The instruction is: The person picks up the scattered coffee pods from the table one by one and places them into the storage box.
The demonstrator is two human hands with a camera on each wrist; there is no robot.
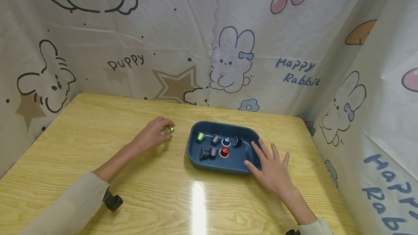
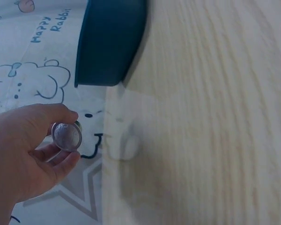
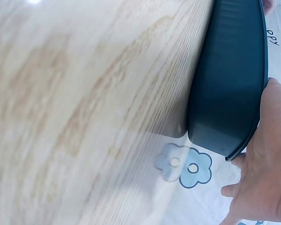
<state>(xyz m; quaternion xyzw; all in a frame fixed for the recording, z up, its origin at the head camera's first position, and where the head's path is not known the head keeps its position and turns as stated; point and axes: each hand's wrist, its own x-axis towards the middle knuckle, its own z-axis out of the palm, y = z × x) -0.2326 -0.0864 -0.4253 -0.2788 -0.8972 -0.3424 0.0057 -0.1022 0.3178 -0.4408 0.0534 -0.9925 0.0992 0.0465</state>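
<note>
My left hand (image 1: 152, 134) pinches a light green coffee capsule (image 1: 168, 130) between thumb and fingers, to the left of a dark blue tray (image 1: 225, 169). In the left wrist view the capsule's silver foil lid (image 2: 67, 137) faces the camera. Inside the tray lie several capsules: a green one (image 1: 200, 137) at the left, a red one (image 1: 224, 152), a light blue one (image 1: 226, 140), a dark blue one (image 1: 236, 141) and some grey or black ones (image 1: 213, 152). My right hand (image 1: 272, 171) rests on the tray's right rim with its fingers spread and nearly straight.
The tray stands on a wood-grain table (image 1: 137, 191). A pale curtain (image 1: 183, 28) with cartoon prints hangs behind the table and along both sides. A black wrist device (image 1: 112, 200) sits at my left cuff.
</note>
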